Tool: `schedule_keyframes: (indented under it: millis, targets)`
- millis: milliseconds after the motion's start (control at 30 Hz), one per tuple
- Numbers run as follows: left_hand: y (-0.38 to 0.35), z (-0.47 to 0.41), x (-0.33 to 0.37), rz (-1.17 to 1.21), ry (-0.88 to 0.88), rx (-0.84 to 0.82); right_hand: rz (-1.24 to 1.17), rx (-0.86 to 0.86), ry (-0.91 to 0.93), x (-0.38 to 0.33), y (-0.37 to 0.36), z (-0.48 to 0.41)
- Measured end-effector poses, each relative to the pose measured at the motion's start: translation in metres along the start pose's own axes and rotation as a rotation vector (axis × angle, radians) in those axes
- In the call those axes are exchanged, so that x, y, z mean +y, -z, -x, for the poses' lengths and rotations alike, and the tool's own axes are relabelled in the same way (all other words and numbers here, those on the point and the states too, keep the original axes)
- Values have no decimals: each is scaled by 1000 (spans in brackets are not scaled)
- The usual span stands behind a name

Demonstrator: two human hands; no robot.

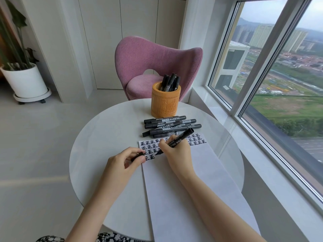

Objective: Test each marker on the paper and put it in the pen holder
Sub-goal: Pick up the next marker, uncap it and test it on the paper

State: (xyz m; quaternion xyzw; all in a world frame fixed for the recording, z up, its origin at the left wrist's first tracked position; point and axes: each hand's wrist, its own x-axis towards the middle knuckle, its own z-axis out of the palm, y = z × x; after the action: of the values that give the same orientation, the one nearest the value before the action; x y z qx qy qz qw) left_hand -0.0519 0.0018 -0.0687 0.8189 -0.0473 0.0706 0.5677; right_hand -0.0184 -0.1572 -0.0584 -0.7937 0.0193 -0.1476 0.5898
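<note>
Two hands work at the top of the paper (183, 189), a long white sheet on a round white surface (104, 133). Far left of the paper, a potted plant (24, 79) stands on the floor. At the paper's left edge, the left hand (125, 161) pinches one black cap (139, 155) between thumb and forefinger. The paper's top end carries rows of the black character "正": two rows run across it, and a third, shorter row begins at its left edge. Over those rows, the right hand (176, 152) grips one uncapped black marker (183, 137), its tip touching the paper in the third row; "700" can be read on its barrel. Just beyond the paper's top edge lies a pile of capped markers (167, 124), at least six, with labels ending in "700"; the smaller print is too fine to read. Beyond the paper, past the pile, stands one carved orange pen holder (165, 100) with about four standing markers (170, 82) in it, too crowded to count exactly. Farther beyond the paper is one pink chair (157, 63), and to the paper's right is a window (279, 67).
</note>
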Motion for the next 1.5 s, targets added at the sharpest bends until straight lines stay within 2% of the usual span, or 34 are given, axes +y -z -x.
schedule_keyframes:
  millis: [1500]
  targets:
    - [0, -1, -4, -3, 6, 1, 52, -31, -9, 1, 0, 0]
